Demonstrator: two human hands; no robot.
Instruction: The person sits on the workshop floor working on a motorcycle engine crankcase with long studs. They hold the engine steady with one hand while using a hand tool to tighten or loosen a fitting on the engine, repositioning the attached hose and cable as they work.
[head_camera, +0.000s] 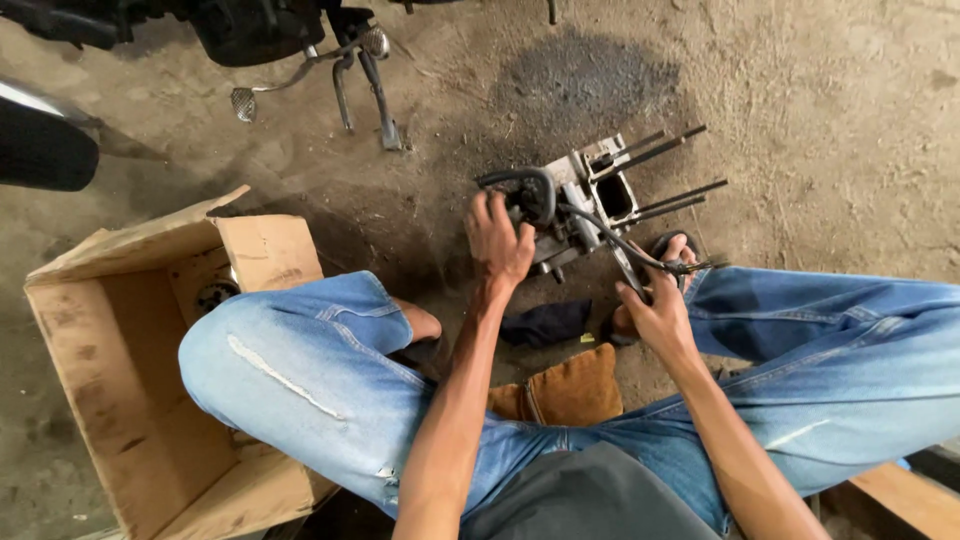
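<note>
A grey metal engine case (588, 205) with several long black studs sticking out to the right stands on the dirt floor between my knees. My left hand (497, 240) grips its left side, beside a looped black cable (530, 185). My right hand (657, 305) sits at the case's lower right, fingers closed around a thin dark tool or cable end (668, 264) that runs up to the case. A sandalled foot shows just behind that hand.
An open cardboard box (130, 350) with a round metal part inside stands at my left. A motorcycle's stand and footpeg (350, 75) are at the top left. A dark oil stain (585, 75) marks the floor. A brown cloth (570, 385) and a dark rag (545, 322) lie between my legs.
</note>
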